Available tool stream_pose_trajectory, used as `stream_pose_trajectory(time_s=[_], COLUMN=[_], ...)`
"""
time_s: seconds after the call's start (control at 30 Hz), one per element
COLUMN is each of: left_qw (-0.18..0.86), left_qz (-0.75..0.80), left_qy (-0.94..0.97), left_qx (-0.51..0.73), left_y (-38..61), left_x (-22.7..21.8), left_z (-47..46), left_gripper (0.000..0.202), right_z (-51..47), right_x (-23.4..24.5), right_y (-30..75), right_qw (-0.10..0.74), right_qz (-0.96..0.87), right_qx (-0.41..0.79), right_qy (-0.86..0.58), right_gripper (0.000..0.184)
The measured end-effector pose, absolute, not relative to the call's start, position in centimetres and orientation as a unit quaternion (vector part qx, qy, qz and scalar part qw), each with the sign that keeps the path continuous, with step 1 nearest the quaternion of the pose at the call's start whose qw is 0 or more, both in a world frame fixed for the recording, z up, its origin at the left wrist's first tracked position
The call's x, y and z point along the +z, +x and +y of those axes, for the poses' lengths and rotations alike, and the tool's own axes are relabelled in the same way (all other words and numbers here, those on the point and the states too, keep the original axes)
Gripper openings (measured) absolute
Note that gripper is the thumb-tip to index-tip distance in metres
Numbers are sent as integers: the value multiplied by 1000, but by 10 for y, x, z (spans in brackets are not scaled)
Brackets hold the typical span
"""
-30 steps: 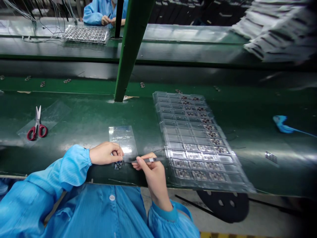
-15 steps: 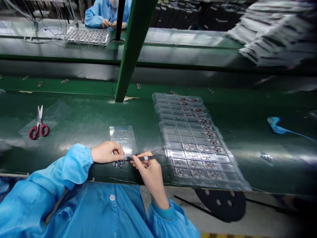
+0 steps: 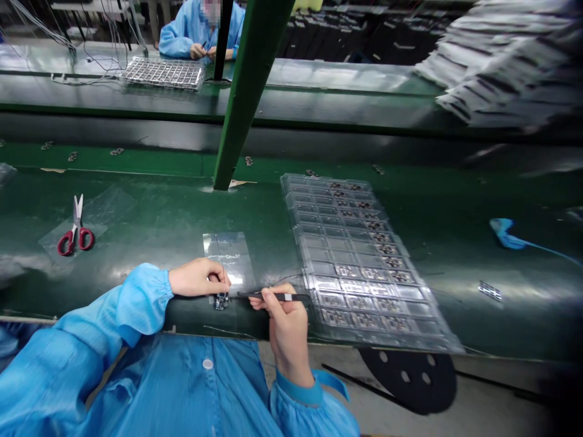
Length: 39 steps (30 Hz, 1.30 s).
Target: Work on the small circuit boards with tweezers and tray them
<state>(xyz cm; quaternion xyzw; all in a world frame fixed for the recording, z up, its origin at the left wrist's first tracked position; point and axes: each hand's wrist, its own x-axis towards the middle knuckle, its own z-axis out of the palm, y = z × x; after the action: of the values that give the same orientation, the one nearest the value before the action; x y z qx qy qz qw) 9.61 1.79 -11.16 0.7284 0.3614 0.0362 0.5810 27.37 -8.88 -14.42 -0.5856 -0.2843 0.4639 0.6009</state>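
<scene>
L hand (image 3: 198,278) pinches small board (image 3: 221,301), part hidden; R hand (image 3: 285,321) grips tweezers (image 3: 273,297), tip unclear

Red-handled scissors (image 3: 75,230), green post (image 3: 246,91), blue strap (image 3: 505,233)

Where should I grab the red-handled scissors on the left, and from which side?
Probably take the scissors by the red loops, coming from the near edge. They lie flat and shut on the green table, blades pointing away, loops toward the person, nothing touching but clear film beneath.

One scissors (image 3: 75,227), two trays (image 3: 359,267)
</scene>
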Motion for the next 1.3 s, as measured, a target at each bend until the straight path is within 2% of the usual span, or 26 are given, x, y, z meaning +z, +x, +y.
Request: stream_pose_trajectory(time_s=[0.2,0.4,1.3], left_qw=[671,668,658], left_qz=[402,411,420], left_qy=[622,619,624], left_qx=[30,27,29], left_y=[96,97,100], left_x=[-112,-111,-108], left_z=[16,14,13], left_gripper=[20,20,17], right_z=[-97,-99,-97], right_x=[-149,-150,-148], right_y=[260,253,251], right_qw=[612,603,584], right_qz=[-290,-323,-341], right_qx=[412,376,367], right_qy=[-610,-624,-638], right_gripper=[28,26,25])
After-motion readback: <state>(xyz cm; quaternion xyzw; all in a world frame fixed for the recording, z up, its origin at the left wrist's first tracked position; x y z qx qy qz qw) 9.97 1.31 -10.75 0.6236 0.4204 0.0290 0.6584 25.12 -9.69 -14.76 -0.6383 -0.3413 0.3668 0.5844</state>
